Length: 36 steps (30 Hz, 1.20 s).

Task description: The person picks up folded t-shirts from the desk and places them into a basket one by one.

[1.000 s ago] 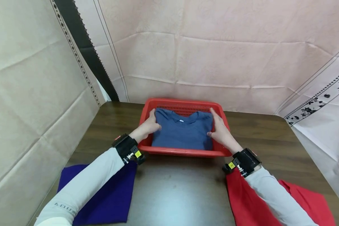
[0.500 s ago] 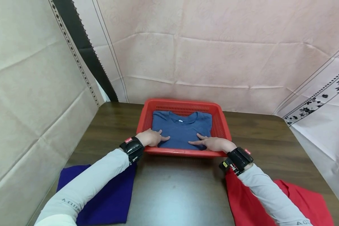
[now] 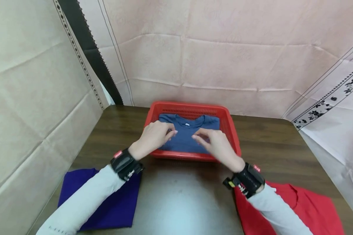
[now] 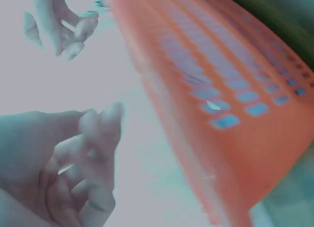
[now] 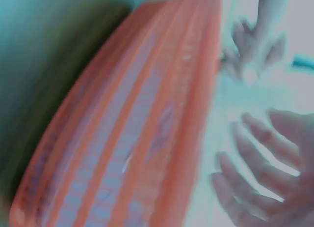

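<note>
Far left, folded purple cloth [image 3: 114, 209] is lying on the table [image 3: 176, 195], left forearm crossing above it. Next, left hand [image 3: 154, 137] is hanging above the basket's near-left part, fingers loosely bent, thumb and fingertips close together, grasping nothing. Middle: red basket [image 3: 179, 155] is standing on the table, longer side running left to right. Inside it, blue shirt [image 3: 184, 138] is lying flat and folded, collar and small white label on the far side, nearer edge toward the front rim, partly hidden by the hands. Key relation, my read: shirt is sitting below and a bit beyond both hands, long axis apparently running left to right across the gap between the fingertips. Left hand is covering part of its left half, right hand part of its right half. In head view the right fingertips are pointing closer to shirt centre; which hand is really nearer in height, cannot tell. Right hand [image 3: 217, 145] is hovering too, fingers relaxed, slightly spread in the blurry right wrist view, holding nothing, apart from the rim. Far right, red garment [image 3: 314, 205] is lying on the table, partly under the right forearm
</note>
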Tool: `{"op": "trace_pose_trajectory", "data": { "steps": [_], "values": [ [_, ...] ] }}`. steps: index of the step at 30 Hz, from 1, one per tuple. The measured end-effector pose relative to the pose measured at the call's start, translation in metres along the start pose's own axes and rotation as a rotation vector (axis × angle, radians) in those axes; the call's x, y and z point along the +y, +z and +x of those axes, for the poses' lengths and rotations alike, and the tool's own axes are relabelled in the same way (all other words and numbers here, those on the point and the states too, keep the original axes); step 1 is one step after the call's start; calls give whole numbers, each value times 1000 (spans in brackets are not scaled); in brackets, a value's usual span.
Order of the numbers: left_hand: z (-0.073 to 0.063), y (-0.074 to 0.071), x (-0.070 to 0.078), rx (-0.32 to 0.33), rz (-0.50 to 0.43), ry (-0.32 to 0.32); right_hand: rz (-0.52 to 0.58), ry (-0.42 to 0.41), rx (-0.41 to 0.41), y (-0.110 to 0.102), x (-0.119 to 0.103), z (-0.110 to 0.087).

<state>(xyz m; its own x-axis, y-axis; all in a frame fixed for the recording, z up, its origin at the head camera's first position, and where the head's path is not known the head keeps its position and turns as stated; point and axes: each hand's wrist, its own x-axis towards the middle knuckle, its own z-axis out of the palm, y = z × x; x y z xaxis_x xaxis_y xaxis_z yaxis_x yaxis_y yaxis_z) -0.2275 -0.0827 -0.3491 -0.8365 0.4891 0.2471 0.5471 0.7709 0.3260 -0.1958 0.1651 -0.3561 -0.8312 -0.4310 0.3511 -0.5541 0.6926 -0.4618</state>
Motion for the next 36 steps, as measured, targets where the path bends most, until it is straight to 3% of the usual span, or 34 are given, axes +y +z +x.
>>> {"op": "trace_pose_trajectory", "data": {
  "steps": [4, 7, 9, 13, 17, 21, 24, 26, 32, 34, 36],
  "values": [
    [-46, -13, 15, 200, 10, -3, 64, -141, 107, 21, -44, -20],
    [-85, -13, 9, 264, 45, -74, 114, -179, 67, 45, -65, -34],
    [-113, -9, -3, 282, 67, -148, 161, -159, -13, 62, -74, -41],
    [-173, -6, -42, 326, 134, -324, 369, -15, -272, 95, -82, -53],
    [-234, -13, -81, 327, 155, -573, 732, 239, -459, 119, -86, -59],
    [-280, -22, -111, 215, 114, -836, 1071, 449, -545, 135, -90, -60],
    [-299, -22, -128, 97, 56, -964, 1217, 509, -618, 142, -93, -56],
    [-304, -22, -135, 20, 13, -1003, 1290, 533, -659, 147, -94, -50],
    [-301, -20, -151, -188, -144, -920, 1429, 644, -722, 167, -105, -32],
    [-299, -18, -156, -220, -268, -893, 1457, 668, -751, 173, -110, -28],
    [-298, -16, -160, -240, -469, -880, 1471, 675, -776, 179, -114, -25]
  ]
}}
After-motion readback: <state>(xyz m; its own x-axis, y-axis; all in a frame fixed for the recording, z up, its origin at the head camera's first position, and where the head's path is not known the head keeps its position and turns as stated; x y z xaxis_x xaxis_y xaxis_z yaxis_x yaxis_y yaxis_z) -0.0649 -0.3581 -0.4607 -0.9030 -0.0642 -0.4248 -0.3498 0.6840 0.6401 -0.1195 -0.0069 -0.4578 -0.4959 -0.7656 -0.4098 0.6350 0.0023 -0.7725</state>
